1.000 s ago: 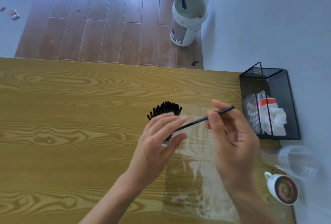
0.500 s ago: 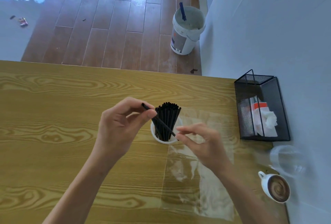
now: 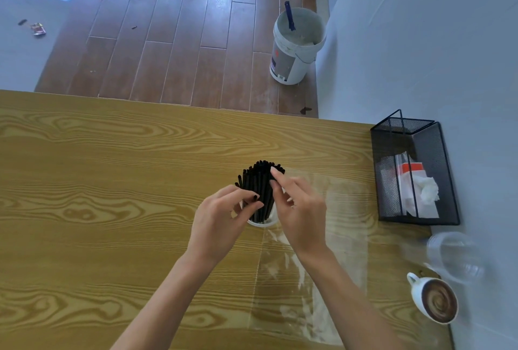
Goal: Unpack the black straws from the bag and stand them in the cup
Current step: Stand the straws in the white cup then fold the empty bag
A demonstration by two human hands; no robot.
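Bright, even daylight, cool bluish cast. Light enters top left: striped glare patch on floor (image 3: 179, 41), sheen on planks. Shadows soft and faint; a weak one under left hand (image 3: 221, 218). Right hand (image 3: 301, 209) slightly motion-blurred at fingertips. Clear bag (image 3: 311, 271) below the fingers gives whitish reflections. Wide-angle bend w/ table (image 3: 112, 181) edge tilted; clear cup (image 3: 455, 258) at right blurred.

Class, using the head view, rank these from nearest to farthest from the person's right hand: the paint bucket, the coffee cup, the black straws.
1. black straws: touching the right hand.
2. coffee cup: lower right, on the table.
3. paint bucket: beyond the table, on the floor.
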